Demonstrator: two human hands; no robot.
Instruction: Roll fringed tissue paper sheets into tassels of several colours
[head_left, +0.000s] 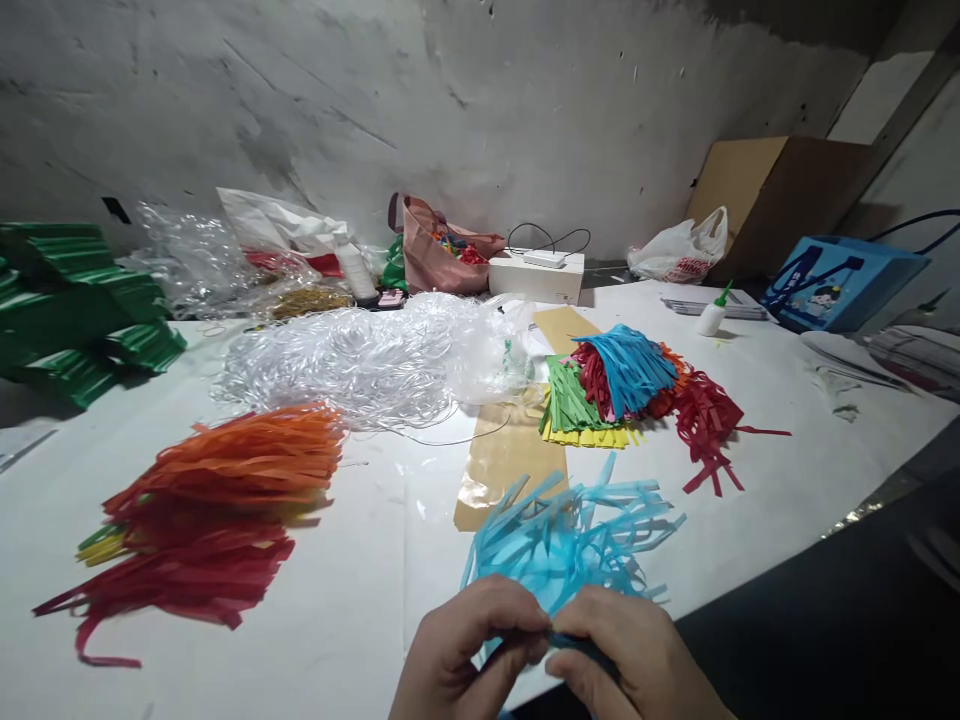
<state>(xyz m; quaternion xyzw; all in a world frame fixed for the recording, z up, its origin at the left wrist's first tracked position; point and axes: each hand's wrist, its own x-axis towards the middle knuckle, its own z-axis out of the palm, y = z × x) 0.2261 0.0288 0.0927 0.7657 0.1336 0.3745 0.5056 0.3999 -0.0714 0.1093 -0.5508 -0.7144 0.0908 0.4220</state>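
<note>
A light blue paper tassel (559, 545) spreads its cut strips over the near part of the table. My left hand (476, 645) pinches its gathered end between thumb and forefinger. Close beside it, my right hand (634, 640) is closed on a darker, twisted part of the same blue paper. The fingers partly hide how that end is shaped. Beyond the strips lies a tan paper strip (510, 460), partly covered by them. Orange fringed paper (247, 455) and red fringed paper (195, 575) lie to the left.
A pile of blue, green, yellow and red tassels (634, 370) lies at centre right, near a glue bottle (711, 318). Clear stringy plastic (352, 365) fills the middle. Green stacks (75, 310) stand left; a pink bag (442, 250), white box (536, 277) and blue bag (840, 285) stand behind.
</note>
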